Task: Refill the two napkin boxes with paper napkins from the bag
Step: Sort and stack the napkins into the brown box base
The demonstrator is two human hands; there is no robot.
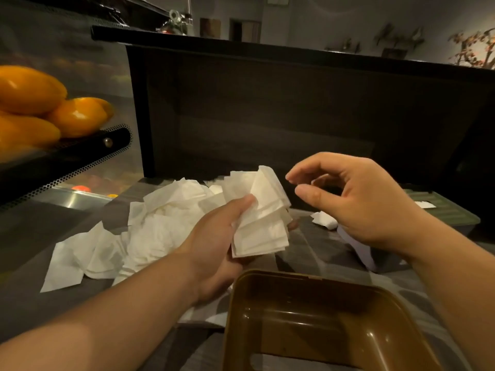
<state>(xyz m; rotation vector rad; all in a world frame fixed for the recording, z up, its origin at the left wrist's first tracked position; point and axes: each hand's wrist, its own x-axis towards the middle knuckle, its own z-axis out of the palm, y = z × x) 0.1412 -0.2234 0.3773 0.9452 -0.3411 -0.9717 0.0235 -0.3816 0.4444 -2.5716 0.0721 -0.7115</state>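
My left hand (214, 245) grips a stack of white paper napkins (261, 218) above the counter, thumb on top of the stack. My right hand (356, 199) hovers just right of the stack, holding nothing, with fingers loosely curled and thumb and forefinger apart. A brown plastic napkin box (308, 317) sits with its top uncovered at the near edge, below both hands, and no napkins show inside it. A loose heap of white napkins (120, 242) lies on the counter to the left. A green box (444, 210) sits at the right, partly behind my right hand.
A perforated black tray with yellow-orange fruit (40, 108) stands at the left. A dark raised counter wall (267, 108) blocks the back. One small napkin (325, 220) lies between the hands and the green box. A pale lilac object (359, 250) lies under my right wrist.
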